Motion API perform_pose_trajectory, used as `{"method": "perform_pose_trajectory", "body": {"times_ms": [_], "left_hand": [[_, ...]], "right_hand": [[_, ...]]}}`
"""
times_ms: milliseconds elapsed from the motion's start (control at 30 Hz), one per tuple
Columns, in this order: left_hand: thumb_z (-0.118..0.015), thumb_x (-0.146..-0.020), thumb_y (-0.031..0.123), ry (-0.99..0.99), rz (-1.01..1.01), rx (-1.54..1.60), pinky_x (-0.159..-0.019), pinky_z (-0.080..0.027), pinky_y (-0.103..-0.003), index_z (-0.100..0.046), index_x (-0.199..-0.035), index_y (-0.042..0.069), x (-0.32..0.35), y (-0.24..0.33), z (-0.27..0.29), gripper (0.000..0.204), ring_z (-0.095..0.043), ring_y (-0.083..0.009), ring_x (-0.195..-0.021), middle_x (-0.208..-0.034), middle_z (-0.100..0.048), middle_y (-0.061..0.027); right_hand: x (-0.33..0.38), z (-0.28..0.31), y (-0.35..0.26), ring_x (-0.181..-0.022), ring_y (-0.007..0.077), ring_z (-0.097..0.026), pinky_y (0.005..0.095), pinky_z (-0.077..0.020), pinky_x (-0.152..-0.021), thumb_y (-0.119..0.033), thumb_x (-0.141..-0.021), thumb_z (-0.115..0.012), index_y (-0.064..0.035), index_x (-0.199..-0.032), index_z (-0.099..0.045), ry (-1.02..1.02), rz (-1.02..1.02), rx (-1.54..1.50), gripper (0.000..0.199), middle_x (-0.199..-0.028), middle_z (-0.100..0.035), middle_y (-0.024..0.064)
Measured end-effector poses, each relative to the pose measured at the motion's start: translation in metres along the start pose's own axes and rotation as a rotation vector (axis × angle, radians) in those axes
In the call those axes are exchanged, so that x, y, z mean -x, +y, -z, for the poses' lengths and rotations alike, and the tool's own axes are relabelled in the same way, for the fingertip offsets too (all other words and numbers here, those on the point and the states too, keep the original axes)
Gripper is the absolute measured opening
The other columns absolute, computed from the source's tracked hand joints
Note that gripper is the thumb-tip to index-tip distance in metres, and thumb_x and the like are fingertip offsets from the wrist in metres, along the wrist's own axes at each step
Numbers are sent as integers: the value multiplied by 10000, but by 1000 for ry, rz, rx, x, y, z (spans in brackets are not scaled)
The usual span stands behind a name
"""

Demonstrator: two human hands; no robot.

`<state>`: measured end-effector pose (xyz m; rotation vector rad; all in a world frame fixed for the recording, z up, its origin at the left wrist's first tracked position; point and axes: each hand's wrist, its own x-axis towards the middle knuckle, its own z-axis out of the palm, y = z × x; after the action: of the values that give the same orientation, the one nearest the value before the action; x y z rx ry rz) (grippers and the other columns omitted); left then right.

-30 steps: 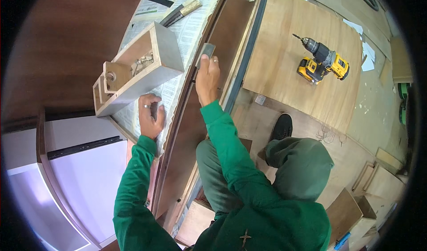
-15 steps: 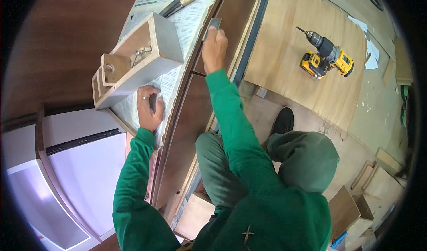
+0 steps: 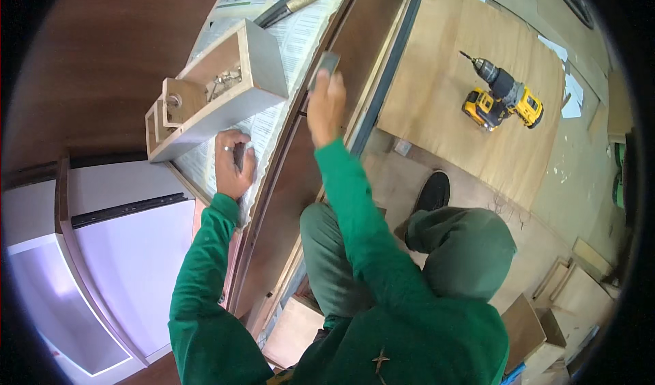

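Observation:
My right hand [image 3: 326, 112] is closed round the lower end of a small grey flat block [image 3: 329, 64], possibly a sanding block. The block lies against the long brown wooden panel [image 3: 278, 187], near its upper edge. To the left, my left hand [image 3: 233, 168] rests on newspaper [image 3: 265, 131], its fingers curled and its thumb apart, with nothing seen in it. Just beyond that hand stands a narrow wooden box [image 3: 267, 78] with pale sides, small metal parts [image 3: 224, 79] and a tape roll [image 3: 175, 101] inside.
A brush-like tool [image 3: 290, 4] with a pale handle lies on the newspaper at the far end. On a plywood sheet [image 3: 423, 78] to the right sits a yellow and black cordless drill [image 3: 503, 91]. White-faced cabinet parts [image 3: 136, 248] stand at the left; an open carton [image 3: 529, 330] is at lower right.
My right hand has slid a little nearer to me along the panel with the block. My left hand has stayed in nearly the same place; the whole view has shifted slightly.

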<state>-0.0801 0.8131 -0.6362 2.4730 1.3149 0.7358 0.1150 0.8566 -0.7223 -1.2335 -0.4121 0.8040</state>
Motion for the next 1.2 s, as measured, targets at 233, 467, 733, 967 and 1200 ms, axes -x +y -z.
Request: {"method": "perform_pose_trajectory", "body": {"times_ms": [233, 467, 733, 967, 1200], "left_hand": [[-560, -813, 35, -13, -55, -48, -883, -413, -360, -542, -980, 16, 3, -2, -7, 169, -521, -297, -943, -997, -518, -159], [-583, -772, 37, 12, 8, -12, -865, -429, -389, -558, -962, 21, 5, -4, 0, 192, -523, -329, -944, -981, -531, -170], [-599, -767, 23, -4, -9, 13, -842, -436, -379, -559, -957, 30, 1, 0, -1, 195, -530, -324, -911, -959, -530, -159], [-587, -778, 38, 1, -13, -7, -838, -434, -377, -555, -965, 21, 3, -2, -5, 190, -529, -320, -907, -965, -536, -162], [-584, -783, 43, 5, -38, -9, -859, -429, -382, -557, -974, 29, 7, -8, -4, 194, -525, -321, -933, -975, -529, -167]], "right_hand": [[-21, 1, -9, -895, 477, -551, 515, -404, -808, -229, -1001, -382, 119, -907, -557, 19, 39, 103, 400, -917, -562, 330], [55, -2, 5, -877, 457, -557, 495, -413, -783, -235, -1005, -401, 96, -913, -565, -3, 46, -62, 381, -911, -555, 309], [45, 1, 19, -719, 183, -587, 306, -510, -644, -271, -1014, -423, 28, -1021, -573, -4, 94, -26, 334, -841, -606, 95], [45, 2, 6, -809, 435, -532, 474, -404, -752, -209, -1007, -404, 76, -924, -542, -40, -79, -54, 327, -889, -558, 270], [86, 4, 0, -782, 394, -551, 463, -410, -744, -199, -1005, -408, 74, -916, -542, -37, -63, -129, 317, -820, -529, 239]]}}
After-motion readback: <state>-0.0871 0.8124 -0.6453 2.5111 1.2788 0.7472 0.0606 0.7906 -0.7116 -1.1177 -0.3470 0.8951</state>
